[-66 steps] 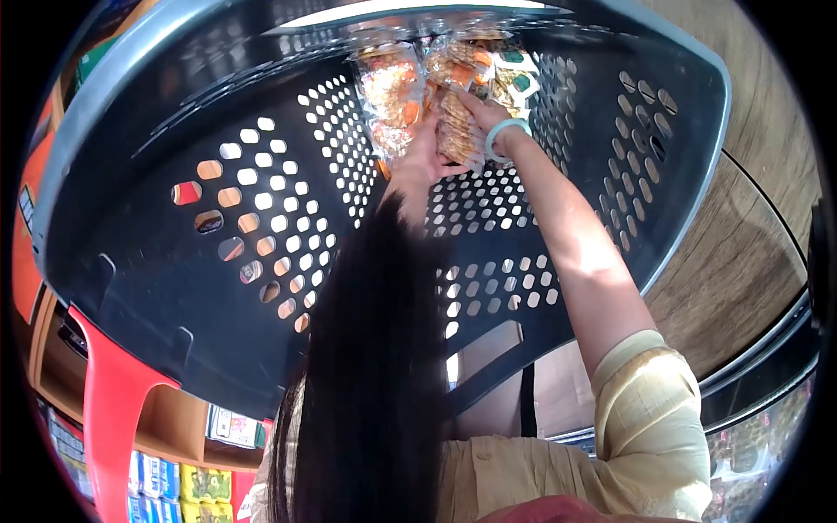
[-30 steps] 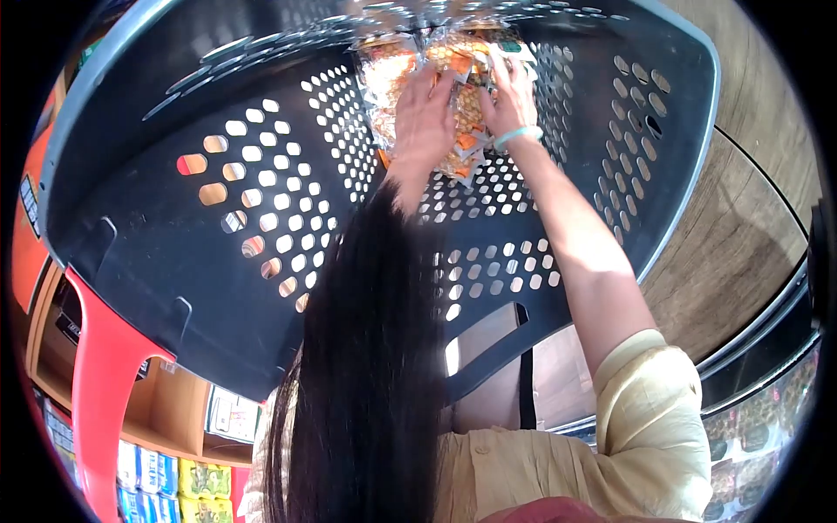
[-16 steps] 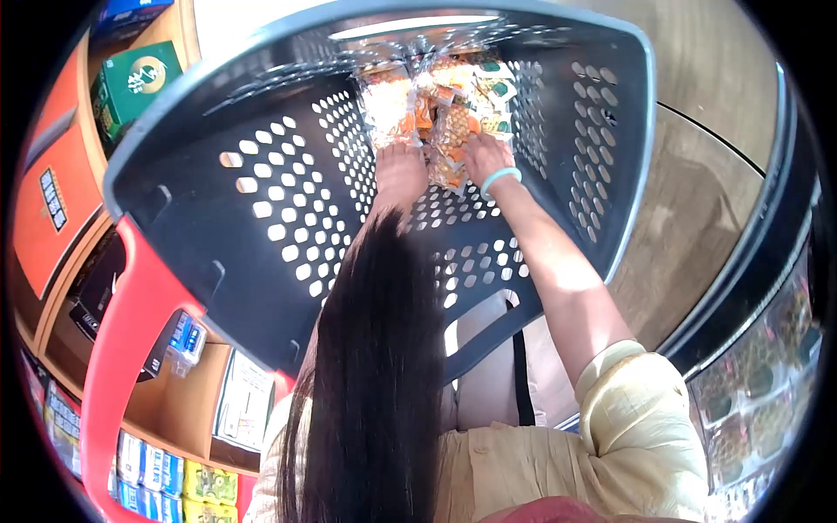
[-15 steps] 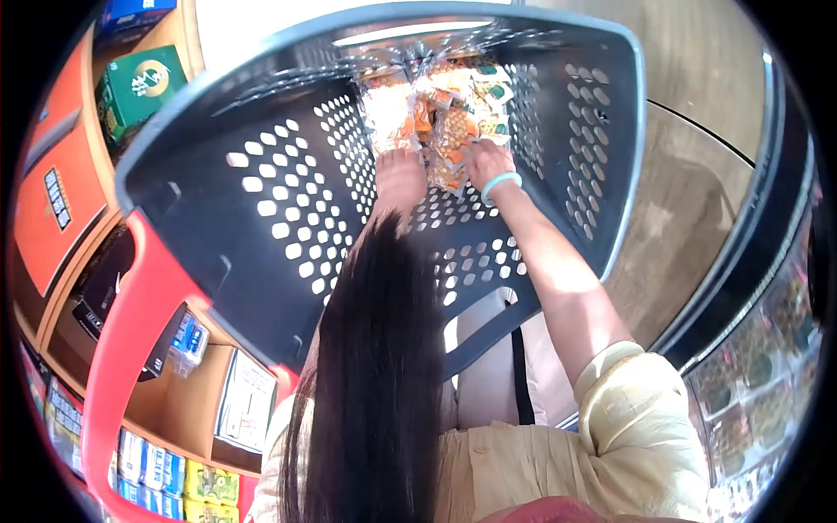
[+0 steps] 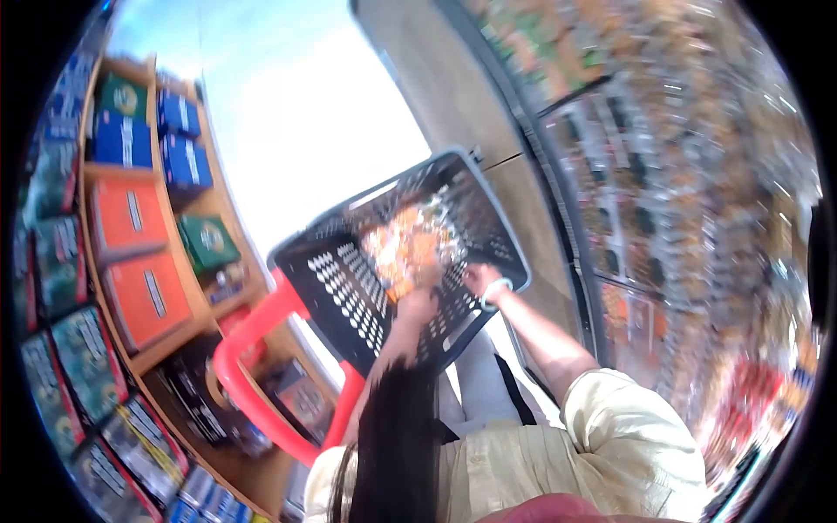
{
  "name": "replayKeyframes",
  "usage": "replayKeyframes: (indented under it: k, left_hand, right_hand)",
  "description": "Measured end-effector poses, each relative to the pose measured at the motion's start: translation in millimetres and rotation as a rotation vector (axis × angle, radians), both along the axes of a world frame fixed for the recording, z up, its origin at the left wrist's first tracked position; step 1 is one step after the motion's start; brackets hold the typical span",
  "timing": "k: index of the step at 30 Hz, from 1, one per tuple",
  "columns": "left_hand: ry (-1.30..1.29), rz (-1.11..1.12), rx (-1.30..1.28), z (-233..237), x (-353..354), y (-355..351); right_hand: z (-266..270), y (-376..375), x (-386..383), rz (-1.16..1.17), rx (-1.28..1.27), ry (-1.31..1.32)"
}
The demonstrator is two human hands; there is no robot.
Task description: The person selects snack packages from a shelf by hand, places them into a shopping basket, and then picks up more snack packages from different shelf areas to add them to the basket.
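Observation:
A dark grey shopping basket (image 5: 497,200) with perforated sides and a red handle (image 5: 253,375) stands before me. Clear packets of orange and tan food (image 5: 410,244) lie heaped in its far part. My left hand (image 5: 418,305) reaches to the near edge of the heap, its fingers smeared by motion. To the right, my right hand (image 5: 481,281), with a pale bracelet (image 5: 495,289) at the wrist, is inside the basket, a little apart from the heap. Its fingers are curled inward; whatever they may hold is hidden.
On the left, a wooden shelf (image 5: 161,209) carries orange boxes (image 5: 144,296), blue boxes (image 5: 122,139) and a green box (image 5: 207,242). Racks of blurred packaged goods (image 5: 689,209) line the right side. Wooden flooring (image 5: 436,78) runs between, beside a bright white area.
My view has tilted up and swung, so the basket looks smaller and more of the shelves shows. My right hand has drawn away from the packets; my left remains near them.

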State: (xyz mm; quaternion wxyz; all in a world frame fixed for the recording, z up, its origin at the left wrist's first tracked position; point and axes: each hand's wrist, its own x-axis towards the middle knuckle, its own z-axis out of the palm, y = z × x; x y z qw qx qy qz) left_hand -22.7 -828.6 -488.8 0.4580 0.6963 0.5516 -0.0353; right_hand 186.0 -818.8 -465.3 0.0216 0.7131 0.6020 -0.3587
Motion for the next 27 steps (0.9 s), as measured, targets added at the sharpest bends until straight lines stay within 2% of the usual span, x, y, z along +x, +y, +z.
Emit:
replayKeyframes:
  k: [1, 2, 3, 4, 6, 8, 10, 11, 12, 13, 15, 16, 18, 20, 22, 24, 26, 27]
  left_hand:
    - [-0.045, 0.019, 0.032, 29, 0, 5]
    - [0.006, -0.043, -0.073, 66, 0, 16]
    - [0.052, -0.064, -0.082, 82, 2, 17]
    - [0.044, -0.129, -0.036, 91, 1, 18]
    - [-0.128, -0.048, -0.026, 104, 0, 16]
    - [-0.190, -0.104, 0.030, 127, 2, 15]
    - [-0.258, -0.156, 0.066, 141, 3, 10]
    - [-0.340, -0.160, 0.021, 139, 3, 9]
    - [-0.420, -0.166, -0.027, 142, 6, 9]
    - [-0.433, -0.231, -0.018, 156, 10, 5]
    - [-0.604, -0.116, -0.191, 191, 12, -10]
    - [-0.609, -0.167, -0.194, 196, 11, -17]
    - [-0.626, -0.064, -0.349, 206, 7, -28]
    - [-0.614, -0.085, -0.373, 233, 8, -39]
    - [-0.633, -0.151, -0.303, 221, 8, -42]
    - [-0.591, -0.195, -0.302, 203, 11, -39]
    - [-0.569, -0.290, -0.300, 243, 27, -43]
    - [-0.611, -0.222, -0.361, 271, 39, -50]
  right_hand:
    - [22, -6, -1, -0.062, -0.031, 0.043]
    - [42, -14, -3, -0.131, -0.061, 0.093]
    - [60, -25, -6, -0.158, 0.004, 0.160]
    - [76, -34, -8, -0.185, 0.070, 0.223]
    - [131, -50, -16, -0.183, 0.173, 0.208]
    - [167, -72, -20, -0.223, 0.200, 0.255]
    - [208, -97, -21, -0.230, 0.173, 0.284]
    - [233, -104, -20, -0.176, 0.083, 0.250]
    - [243, -115, -18, -0.233, 0.114, 0.236]
    - [251, -128, -18, -0.158, 0.107, 0.202]
    - [277, -148, -12, -0.053, 0.087, 0.182]
    - [294, -156, -11, -0.099, 0.103, 0.170]
    - [321, -169, -11, -0.071, 0.090, 0.225]
    - [329, -181, -10, -0.062, 0.179, 0.254]
    - [351, -191, -8, -0.051, 0.264, 0.280]
    - [379, -199, -2, -0.040, 0.247, 0.269]
    - [408, -214, 11, -0.017, 0.225, 0.261]
    - [423, -223, 19, 0.019, 0.261, 0.253]
